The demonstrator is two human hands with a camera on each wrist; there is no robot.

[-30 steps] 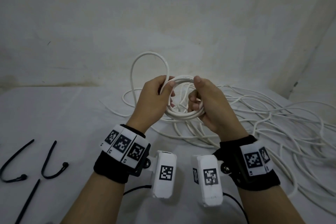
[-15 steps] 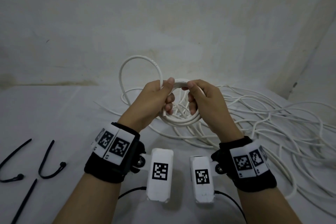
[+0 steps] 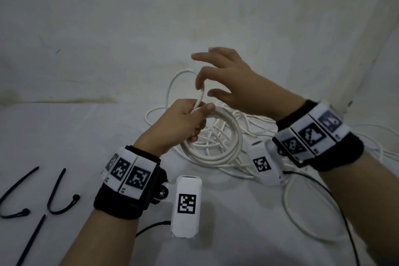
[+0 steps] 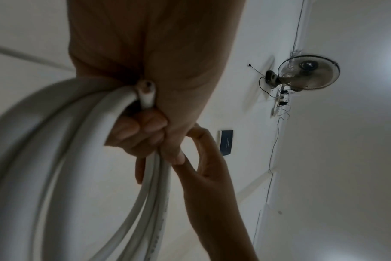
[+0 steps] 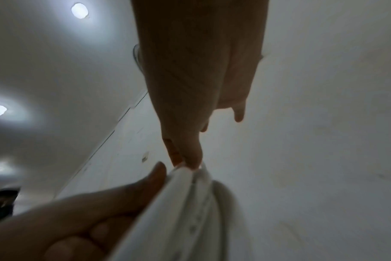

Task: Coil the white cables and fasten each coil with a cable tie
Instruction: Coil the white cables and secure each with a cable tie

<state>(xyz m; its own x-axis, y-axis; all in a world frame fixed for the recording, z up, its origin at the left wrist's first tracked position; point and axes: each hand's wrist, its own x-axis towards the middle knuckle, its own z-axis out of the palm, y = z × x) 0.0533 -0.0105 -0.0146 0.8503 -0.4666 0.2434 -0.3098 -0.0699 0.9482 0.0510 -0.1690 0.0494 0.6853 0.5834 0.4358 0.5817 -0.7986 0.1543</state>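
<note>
My left hand (image 3: 190, 120) grips a white cable coil (image 3: 218, 155) of several turns at its upper left and holds it just above the table. In the left wrist view the coil (image 4: 56, 141) passes through the closed fingers, with a cut cable end (image 4: 146, 93) showing at the palm. A loop of the same cable (image 3: 172, 86) rises from that grip. My right hand (image 3: 204, 90) hovers above it, index finger and thumb pinching the loop, the other fingers spread. The right wrist view shows those fingertips (image 5: 186, 161) on the cable.
Three black cable ties (image 3: 60, 196) lie on the white table at the left. A tangle of loose white cable (image 3: 323, 136) spreads behind the coil and to the right. A wall stands close behind. A thin black lead (image 3: 336, 201) trails from my right wrist.
My right hand has let go of the coil's right side and risen to the free loop. The loop is smaller and nearer the left hand. The coil now hangs from the left hand alone.
</note>
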